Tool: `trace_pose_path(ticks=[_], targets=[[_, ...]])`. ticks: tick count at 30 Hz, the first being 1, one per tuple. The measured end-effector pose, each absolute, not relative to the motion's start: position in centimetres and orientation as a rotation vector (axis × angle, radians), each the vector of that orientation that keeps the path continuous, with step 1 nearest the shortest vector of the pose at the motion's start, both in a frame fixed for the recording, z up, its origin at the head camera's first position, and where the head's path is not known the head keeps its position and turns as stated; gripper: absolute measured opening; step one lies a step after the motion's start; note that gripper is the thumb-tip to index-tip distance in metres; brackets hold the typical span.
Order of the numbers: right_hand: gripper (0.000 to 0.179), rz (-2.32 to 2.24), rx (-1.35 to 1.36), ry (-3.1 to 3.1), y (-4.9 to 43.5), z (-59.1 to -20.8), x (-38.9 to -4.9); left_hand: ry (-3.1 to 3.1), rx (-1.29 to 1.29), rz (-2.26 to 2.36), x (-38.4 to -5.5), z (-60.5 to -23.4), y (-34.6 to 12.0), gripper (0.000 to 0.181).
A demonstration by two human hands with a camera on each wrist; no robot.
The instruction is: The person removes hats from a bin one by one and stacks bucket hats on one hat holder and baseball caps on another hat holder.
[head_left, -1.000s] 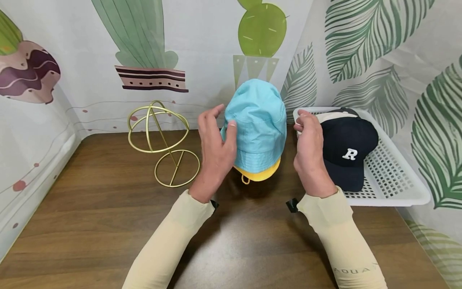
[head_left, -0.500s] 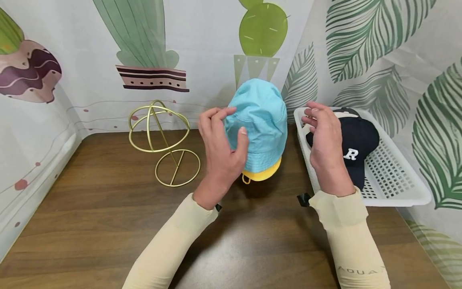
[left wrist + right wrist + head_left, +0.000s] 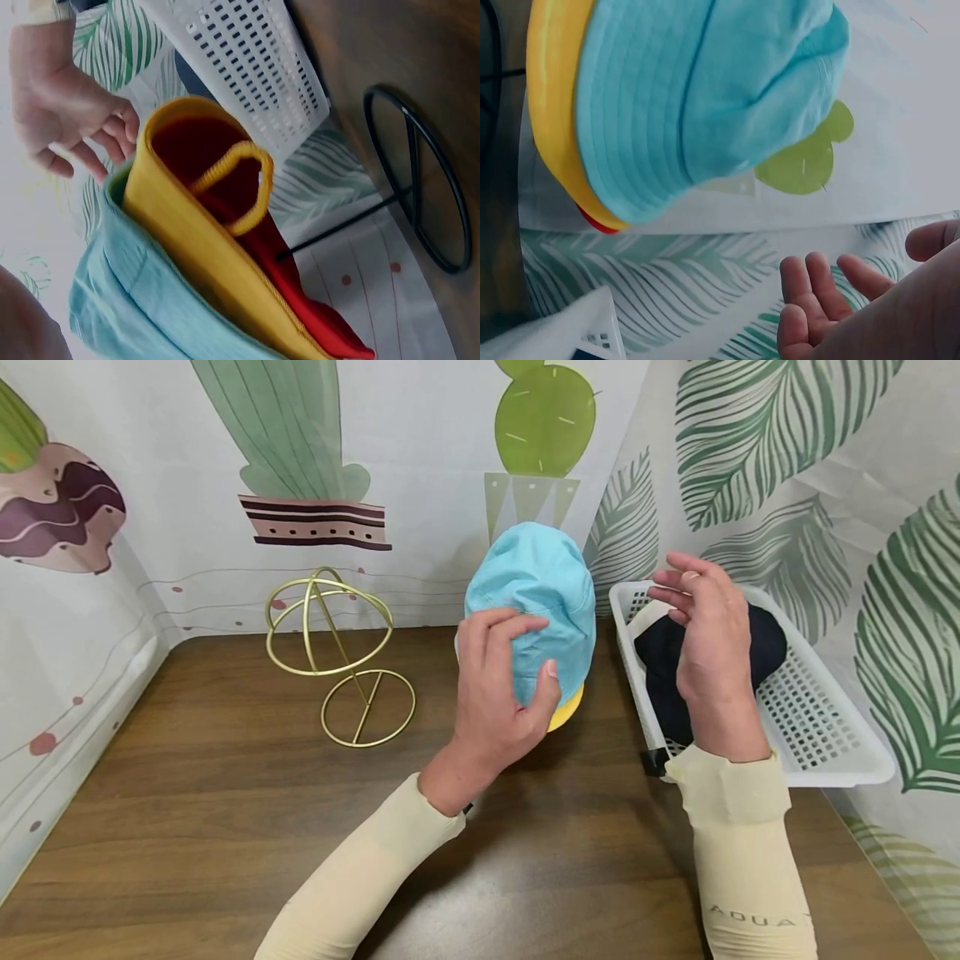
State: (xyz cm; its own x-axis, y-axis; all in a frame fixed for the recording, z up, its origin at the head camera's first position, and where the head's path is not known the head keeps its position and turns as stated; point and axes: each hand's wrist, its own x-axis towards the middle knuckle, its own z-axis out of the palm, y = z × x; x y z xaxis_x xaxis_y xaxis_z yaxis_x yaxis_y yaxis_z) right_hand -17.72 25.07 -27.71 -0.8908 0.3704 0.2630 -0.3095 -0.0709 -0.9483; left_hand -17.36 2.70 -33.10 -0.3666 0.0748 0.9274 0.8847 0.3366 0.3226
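A light-blue bucket hat [image 3: 536,564] sits on top of a stack. A yellow hat [image 3: 214,259] and a red hat [image 3: 326,322] show beneath it in the left wrist view, with a yellow cord loop [image 3: 264,184] hanging at the brim. The stack rests on a dark wire stand [image 3: 337,223]. My left hand [image 3: 498,685] hovers in front of the blue hat, fingers loosely bent and holding nothing. Over the white basket [image 3: 832,775] hangs my right hand [image 3: 716,652], loosely bent too, hiding part of a navy cap [image 3: 768,647].
A gold wire hat stand [image 3: 341,647] stands bare on the left of the brown wooden table [image 3: 187,793]. Behind the cap, a cream one [image 3: 654,612] partly shows in the basket. Printed cloth walls [image 3: 435,460] close off the back and sides.
My left hand has moved right and nearer, across the front of the blue hat. My right hand has gone right, away from the hats to over the basket. The hats stay in place.
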Motion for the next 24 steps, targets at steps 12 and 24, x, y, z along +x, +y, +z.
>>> trace_pose_path(ticks=[12, 24], targets=[[0.027, 2.127, -0.028, -1.521, 27.7, -27.2, -17.8, -1.839, -1.127, -1.049, -16.3, -35.1, 4.9, 0.032], [0.029, 1.859, 0.031, -1.520, 29.9, -26.9, -18.0, -1.953, -1.321, -0.846, -15.2, -37.6, 7.0, 0.024]])
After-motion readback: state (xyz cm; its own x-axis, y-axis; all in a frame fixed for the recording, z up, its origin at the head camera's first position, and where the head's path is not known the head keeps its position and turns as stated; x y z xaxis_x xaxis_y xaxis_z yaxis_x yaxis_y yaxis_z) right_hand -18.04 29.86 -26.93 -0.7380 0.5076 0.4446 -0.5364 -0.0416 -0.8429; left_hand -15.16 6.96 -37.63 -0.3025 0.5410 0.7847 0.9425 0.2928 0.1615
